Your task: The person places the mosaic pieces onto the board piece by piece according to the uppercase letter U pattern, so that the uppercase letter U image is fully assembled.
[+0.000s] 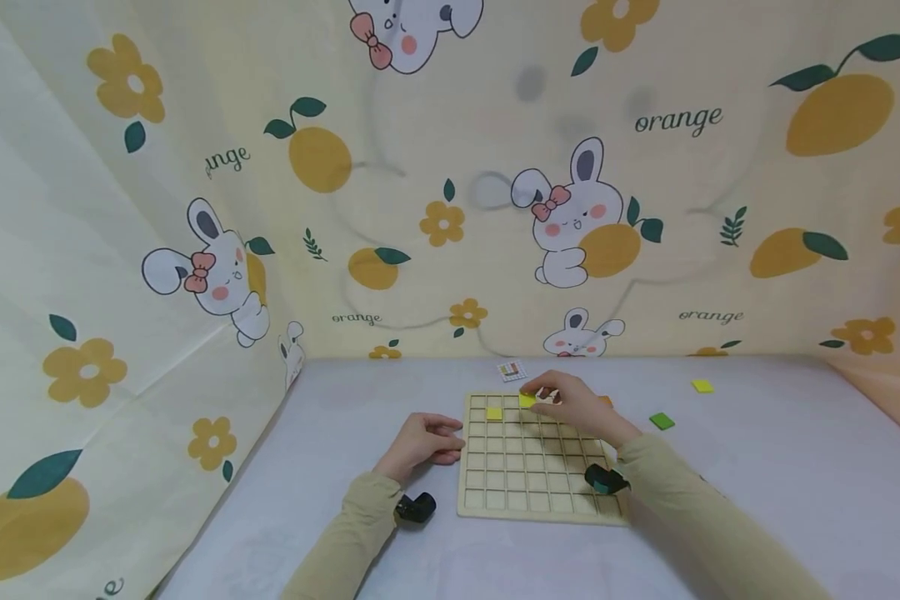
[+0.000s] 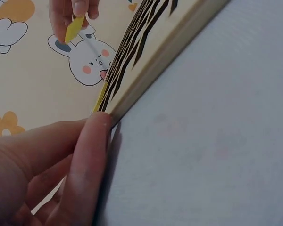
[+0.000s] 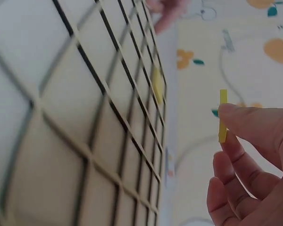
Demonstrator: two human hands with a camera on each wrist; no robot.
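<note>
Thin yellow square tile [image 1: 527, 402], pinched in the right hand [image 1: 576, 405], is best held level with the pale wooden gridded board [image 1: 507, 482] below.

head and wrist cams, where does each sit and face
Head: on the head, facing forward and down at the grid board; left hand, right hand, sleeves show.
Left wrist: on that wrist, along the left hand to the board's edge; right hand at top.
Right wrist: on that wrist, past the right hand to the backdrop; left hand at top.
Wrist views share the held yellow tile.
</note>
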